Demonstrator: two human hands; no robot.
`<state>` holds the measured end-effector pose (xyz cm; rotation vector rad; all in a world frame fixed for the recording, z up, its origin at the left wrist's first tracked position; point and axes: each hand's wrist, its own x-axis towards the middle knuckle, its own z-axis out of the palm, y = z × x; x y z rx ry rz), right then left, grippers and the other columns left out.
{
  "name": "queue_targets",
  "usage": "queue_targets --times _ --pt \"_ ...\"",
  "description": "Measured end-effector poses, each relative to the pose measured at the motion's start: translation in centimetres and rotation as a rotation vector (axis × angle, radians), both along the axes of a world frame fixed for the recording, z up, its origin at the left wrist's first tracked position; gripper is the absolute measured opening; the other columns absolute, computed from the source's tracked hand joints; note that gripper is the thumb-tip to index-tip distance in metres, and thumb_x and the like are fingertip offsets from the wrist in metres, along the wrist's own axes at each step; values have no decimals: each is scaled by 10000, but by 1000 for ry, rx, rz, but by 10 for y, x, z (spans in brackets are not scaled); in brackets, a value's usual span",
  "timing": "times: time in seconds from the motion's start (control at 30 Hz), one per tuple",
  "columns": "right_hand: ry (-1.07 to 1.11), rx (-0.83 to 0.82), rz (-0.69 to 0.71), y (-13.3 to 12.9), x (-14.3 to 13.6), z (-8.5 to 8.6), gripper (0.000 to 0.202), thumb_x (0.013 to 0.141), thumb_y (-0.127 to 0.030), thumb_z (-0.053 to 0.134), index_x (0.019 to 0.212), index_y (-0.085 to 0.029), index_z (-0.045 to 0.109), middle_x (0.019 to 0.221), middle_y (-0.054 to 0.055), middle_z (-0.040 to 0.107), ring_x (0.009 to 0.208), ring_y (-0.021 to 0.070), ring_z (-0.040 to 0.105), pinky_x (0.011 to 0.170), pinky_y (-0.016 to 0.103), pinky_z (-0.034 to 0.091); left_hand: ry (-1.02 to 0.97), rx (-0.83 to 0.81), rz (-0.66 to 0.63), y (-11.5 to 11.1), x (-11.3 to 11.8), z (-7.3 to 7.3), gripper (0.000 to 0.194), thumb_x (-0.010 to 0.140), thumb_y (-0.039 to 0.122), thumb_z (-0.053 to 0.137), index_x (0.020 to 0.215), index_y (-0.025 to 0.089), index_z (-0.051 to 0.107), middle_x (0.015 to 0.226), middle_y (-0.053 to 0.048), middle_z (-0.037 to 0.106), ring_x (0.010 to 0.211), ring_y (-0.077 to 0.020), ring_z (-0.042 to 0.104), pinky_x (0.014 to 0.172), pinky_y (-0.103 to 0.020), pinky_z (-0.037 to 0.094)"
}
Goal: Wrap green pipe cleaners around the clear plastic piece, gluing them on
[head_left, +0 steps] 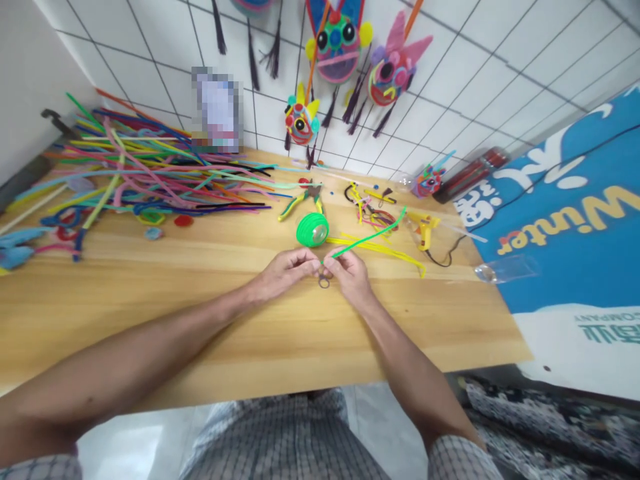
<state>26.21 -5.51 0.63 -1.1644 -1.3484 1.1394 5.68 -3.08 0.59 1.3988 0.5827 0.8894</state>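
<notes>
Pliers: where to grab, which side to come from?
I'd take the pliers by the left handle, coming from the person's front left. The handles splay towards the person with the jaws facing away, and that left grip lies exposed, while the green coil sits close in front of the right one.

Checked grey shirt [287, 443] (short-sleeved).

Over my table [210, 340], colorful masks [336, 50] are hanging against the white grid wall [440, 73]. A dark red cylinder [473, 173], possibly a bottle, is lying near the small blue-eared mask [429, 181], and a blue "Winter" banner [575, 213] is spreading beyond the table's right end.
</notes>
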Motion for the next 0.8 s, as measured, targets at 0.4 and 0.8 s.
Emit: queue_targets --times 0.4,0.8 --pt "14 -12 33 -1 3 8 512 810 -713 906 888 -229 759 745 -20 729 664 131 666 658 272 577 23 79 5 2 5 -7 492 973 627 788 869 147 743 850 -64 808 777 -161 723 766 -269 550" --pt "92 -38 -65 7 9 5 507 772 -697 949 822 -235 746 680 -24 716 624 138 637 655 294 554 37 -8 104 -2 6 -4 460 969 624 747 916 168 719 777 -10 684 665 -118 529 651 -255 419"
